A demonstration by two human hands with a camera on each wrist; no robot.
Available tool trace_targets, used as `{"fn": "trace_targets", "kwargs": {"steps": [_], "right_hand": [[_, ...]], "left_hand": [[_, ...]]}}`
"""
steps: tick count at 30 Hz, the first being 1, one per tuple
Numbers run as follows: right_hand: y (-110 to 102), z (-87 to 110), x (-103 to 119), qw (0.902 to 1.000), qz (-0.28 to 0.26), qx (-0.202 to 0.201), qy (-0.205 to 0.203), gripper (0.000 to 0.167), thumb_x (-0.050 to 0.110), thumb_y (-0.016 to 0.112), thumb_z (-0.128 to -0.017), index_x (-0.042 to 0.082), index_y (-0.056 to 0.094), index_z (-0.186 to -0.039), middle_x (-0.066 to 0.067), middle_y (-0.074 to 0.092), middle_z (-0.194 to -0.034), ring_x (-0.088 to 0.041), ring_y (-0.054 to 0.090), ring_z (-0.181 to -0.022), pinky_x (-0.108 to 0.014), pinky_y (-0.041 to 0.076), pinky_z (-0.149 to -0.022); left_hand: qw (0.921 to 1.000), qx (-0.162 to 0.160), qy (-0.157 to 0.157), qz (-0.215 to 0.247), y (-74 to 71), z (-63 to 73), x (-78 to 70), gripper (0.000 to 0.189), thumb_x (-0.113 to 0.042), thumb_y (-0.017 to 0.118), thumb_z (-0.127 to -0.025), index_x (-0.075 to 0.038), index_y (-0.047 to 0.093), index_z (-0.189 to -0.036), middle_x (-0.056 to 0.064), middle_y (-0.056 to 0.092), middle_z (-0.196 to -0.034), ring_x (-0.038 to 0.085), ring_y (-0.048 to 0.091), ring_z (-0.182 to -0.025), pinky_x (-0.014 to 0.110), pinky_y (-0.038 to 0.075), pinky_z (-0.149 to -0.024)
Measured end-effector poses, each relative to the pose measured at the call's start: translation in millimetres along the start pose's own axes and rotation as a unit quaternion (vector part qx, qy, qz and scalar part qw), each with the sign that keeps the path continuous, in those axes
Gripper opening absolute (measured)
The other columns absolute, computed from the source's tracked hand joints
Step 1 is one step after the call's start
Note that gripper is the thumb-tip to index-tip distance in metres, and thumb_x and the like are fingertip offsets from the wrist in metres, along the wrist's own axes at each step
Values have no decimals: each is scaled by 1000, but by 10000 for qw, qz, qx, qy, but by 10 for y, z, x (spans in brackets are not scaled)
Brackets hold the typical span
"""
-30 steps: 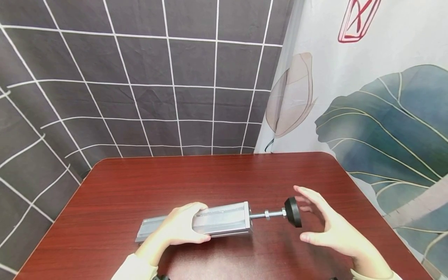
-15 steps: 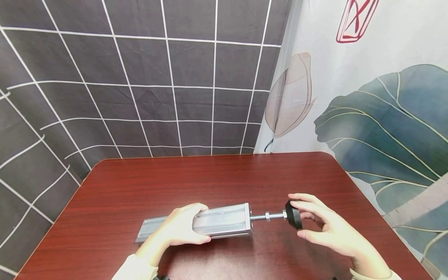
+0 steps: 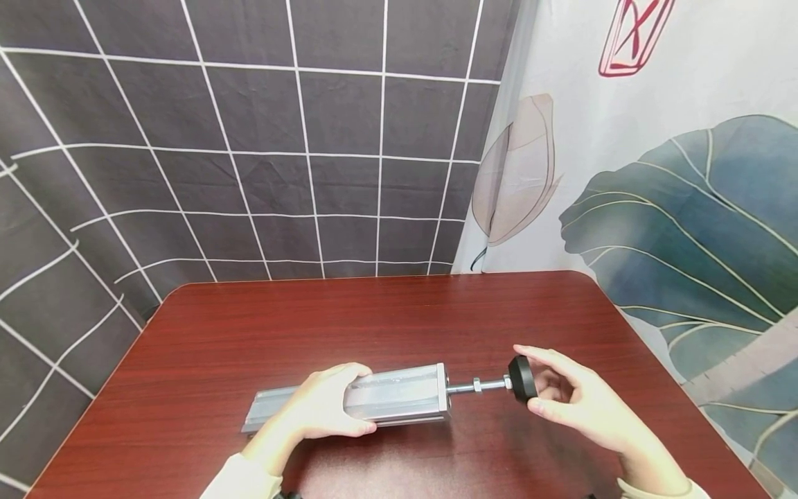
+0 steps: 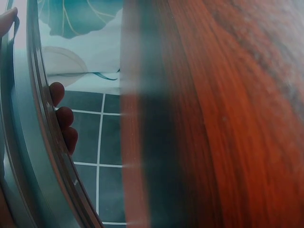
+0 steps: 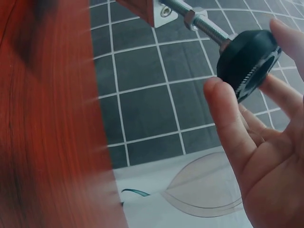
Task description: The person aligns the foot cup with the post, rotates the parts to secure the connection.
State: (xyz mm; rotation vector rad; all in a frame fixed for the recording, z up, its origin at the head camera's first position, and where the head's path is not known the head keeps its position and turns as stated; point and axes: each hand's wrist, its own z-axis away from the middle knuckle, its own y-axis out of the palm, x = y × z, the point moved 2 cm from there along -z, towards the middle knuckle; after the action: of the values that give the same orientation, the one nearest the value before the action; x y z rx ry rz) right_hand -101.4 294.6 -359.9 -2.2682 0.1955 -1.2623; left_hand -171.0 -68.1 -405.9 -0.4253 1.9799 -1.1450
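My left hand (image 3: 324, 405) grips a long silver aluminium profile (image 3: 399, 395) from above, thumb on the near side. In the left wrist view three fingertips (image 4: 65, 117) curl round the profile's edge. From the end plate (image 3: 441, 389) a threaded rod (image 3: 463, 388) with nuts sticks out to the right. At its tip is a black levelling foot (image 3: 521, 378), round and tapered. My right hand (image 3: 582, 398) pinches this foot by its rim between thumb and fingers. The right wrist view shows the foot's hollow underside (image 5: 259, 71) facing the palm; the rod carries a hex nut (image 5: 192, 19).
A reddish-brown wooden table (image 3: 374, 312) with rounded far corners lies beneath the profile. Behind it hangs a dark grey cloth with a white grid (image 3: 343, 180). A white curtain with leaf prints (image 3: 673, 229) hangs at the right.
My right hand has moved in from beside the foot, and its spread fingers have come together on the rim. My left hand and the profile stay almost where they were.
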Motion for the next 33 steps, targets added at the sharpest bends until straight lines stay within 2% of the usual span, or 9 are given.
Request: {"fn": "trace_targets", "kwargs": {"steps": [7,12,16,25,33], "right_hand": [[20,-27,22,9996,-224,-36,164,57,-11,63,-79,8,48,-131,-1,55,-81,-14,54,-54,-29,45,-50],[31,-43,16,9985,-414,3,372,48,-9,58,-84,11,50,-127,-3,55,-86,-15,55,-51,-30,46,-53],[44,-54,18,9979,-519,63,378,40,-10,54,-86,8,50,-122,-2,55,-79,-15,54,-48,-30,46,-50],[67,-60,34,9948,-169,133,996,24,0,50,-93,5,48,-116,1,53,-70,-16,55,-47,-31,45,-41],[66,-55,51,9936,-124,200,1107,24,2,49,-94,4,48,-117,1,53,-68,-18,54,-45,-31,44,-40]], "left_hand": [[10000,-13,58,35,6,-5,-2,62,-49,80,-58,-21,60,-109,-13,61,-99,5,57,-86,28,47,-75],[10000,34,52,58,19,-4,13,62,-50,80,-58,-21,60,-110,-14,61,-99,4,57,-87,28,46,-76],[10000,60,52,51,29,-3,23,63,-50,80,-58,-21,60,-110,-14,61,-100,4,57,-88,28,46,-77],[10000,22,56,15,35,-12,24,62,-51,80,-58,-22,60,-109,-15,60,-97,4,57,-85,28,46,-74],[10000,59,35,8,39,-12,30,62,-51,80,-58,-22,60,-108,-15,60,-97,4,57,-85,28,46,-74]]}}
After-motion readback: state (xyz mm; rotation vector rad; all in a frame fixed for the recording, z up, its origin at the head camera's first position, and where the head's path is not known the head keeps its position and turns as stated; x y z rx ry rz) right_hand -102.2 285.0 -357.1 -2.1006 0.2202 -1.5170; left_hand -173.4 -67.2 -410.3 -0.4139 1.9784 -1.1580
